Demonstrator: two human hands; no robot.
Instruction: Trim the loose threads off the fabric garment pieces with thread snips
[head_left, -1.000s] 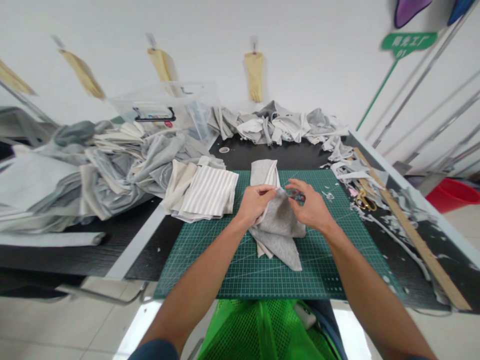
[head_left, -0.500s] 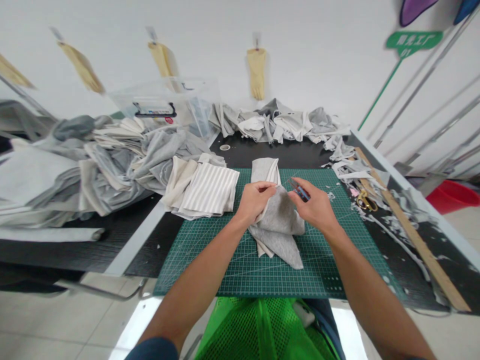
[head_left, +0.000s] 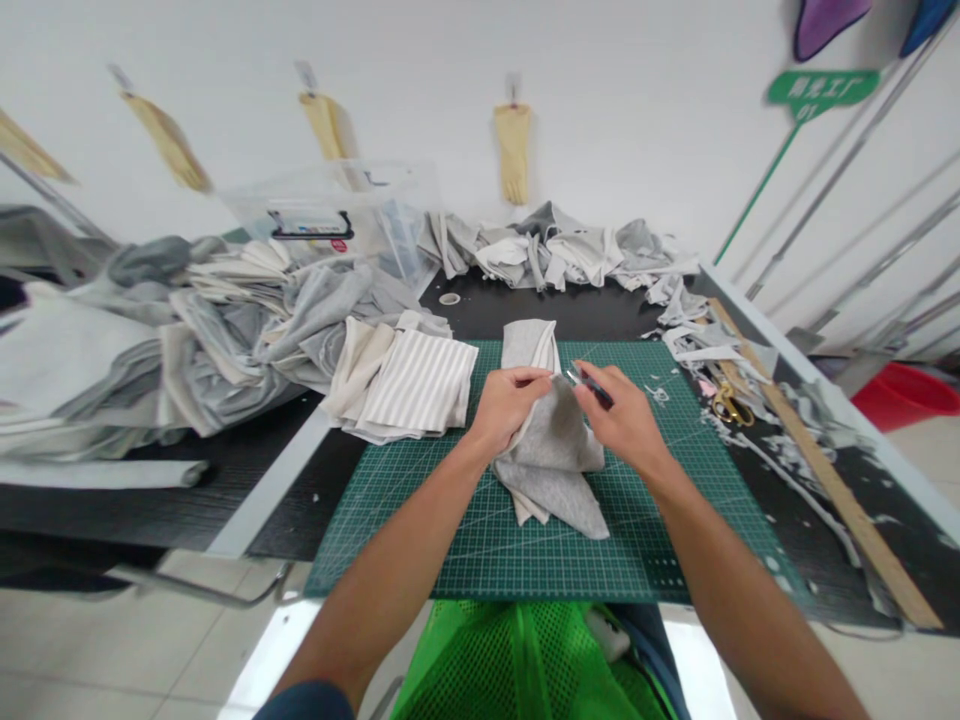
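Cloth lies at the centre of the work: from where I stand, a crumpled grey cloth (head_left: 551,440) rests on the green cutting mat (head_left: 420,530), straight in front of the seated person, its pale striped side showing where it folds over at the far end. The left hand (head_left: 506,400) pinches its upper edge between thumb and fingers. The right hand (head_left: 624,410) is curled round small snips (head_left: 592,383), dark in the handle, with the metal tip aimed at that pinched edge, just beside the left fingertips. Whether the blades touch the fabric I cannot tell.

This piece looks unfinished to me, being in hand with the tool at its edge; how much of it has been dealt with, the folds hide. Loose pale thread bits (head_left: 658,393) on the mat, beyond the right hand, suggest some cutting is done.

To the left, partly on the mat, sits a flat striped stack (head_left: 421,382), and past it a big heap of fabric (head_left: 225,330) before a clear plastic box (head_left: 322,215). Which of these pieces are finished and which are waiting, I cannot say. More crumpled cloths (head_left: 555,245) line the table's back edge, and gold-handled scissors (head_left: 730,405) lie among offcuts on the right, untouched.
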